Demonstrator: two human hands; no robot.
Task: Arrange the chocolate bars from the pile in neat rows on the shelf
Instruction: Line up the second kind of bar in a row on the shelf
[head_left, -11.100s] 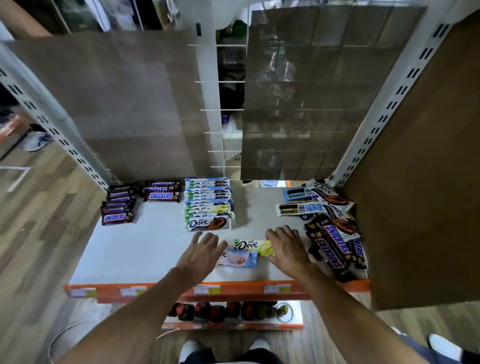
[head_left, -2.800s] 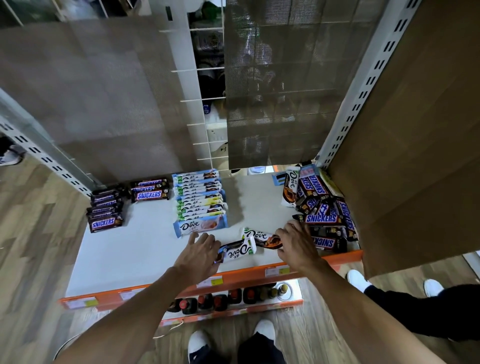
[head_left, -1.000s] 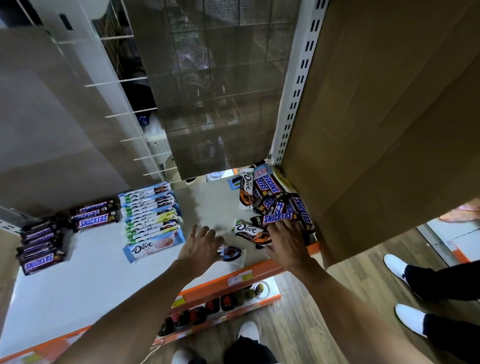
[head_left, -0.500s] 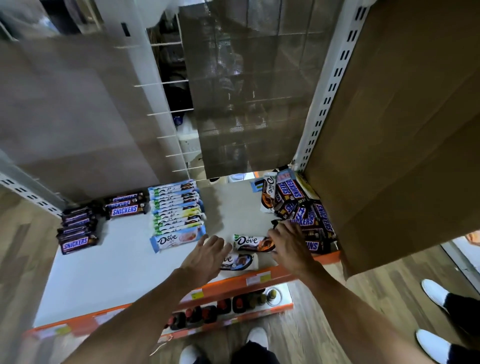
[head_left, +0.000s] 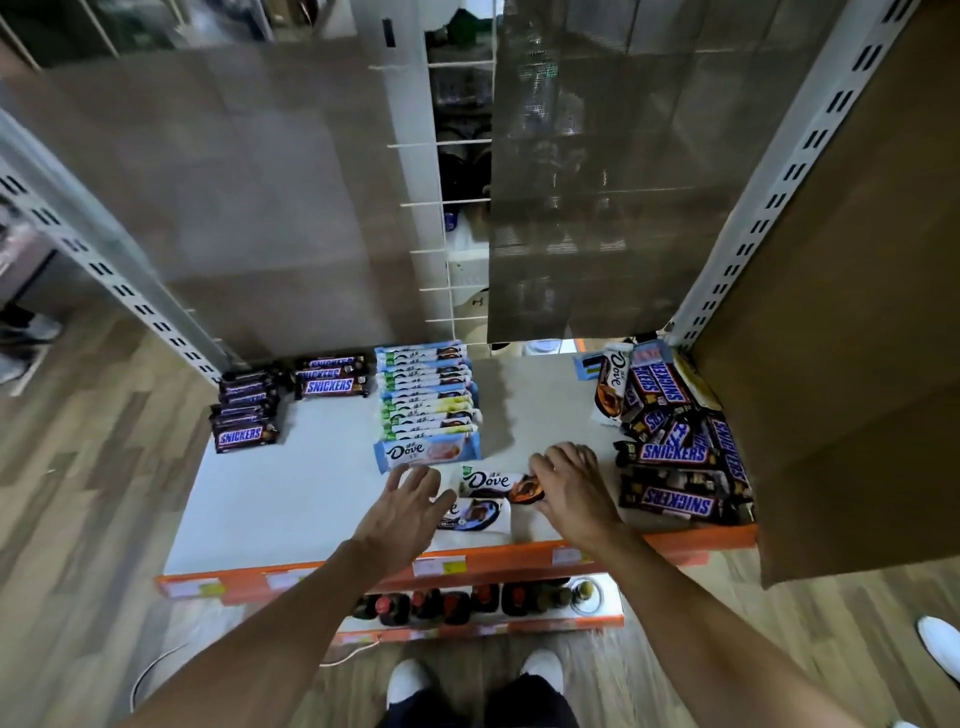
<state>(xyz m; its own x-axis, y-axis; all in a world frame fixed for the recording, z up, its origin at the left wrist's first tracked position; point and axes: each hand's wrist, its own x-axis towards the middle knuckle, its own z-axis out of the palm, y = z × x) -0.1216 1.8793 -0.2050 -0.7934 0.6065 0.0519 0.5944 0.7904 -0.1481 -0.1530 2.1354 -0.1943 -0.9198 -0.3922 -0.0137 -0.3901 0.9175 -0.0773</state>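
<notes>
Now fingers of the right hand (head_left: 569, 488) pinch the Dove bar (head_left: 491, 480), the left hand (head_left: 410, 501) spread flat; best slide it square against the Dove row (head_left: 426, 400).

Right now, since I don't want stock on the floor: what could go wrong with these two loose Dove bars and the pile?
1. The lower Dove bar lies near the shelf's orange front edge; the left hand, fingers spread, could sweep it off.
2. The right hand pinches the upper Dove bar right beside the loose Snickers pile; lifting it may knock bars toward the edge.
</notes>
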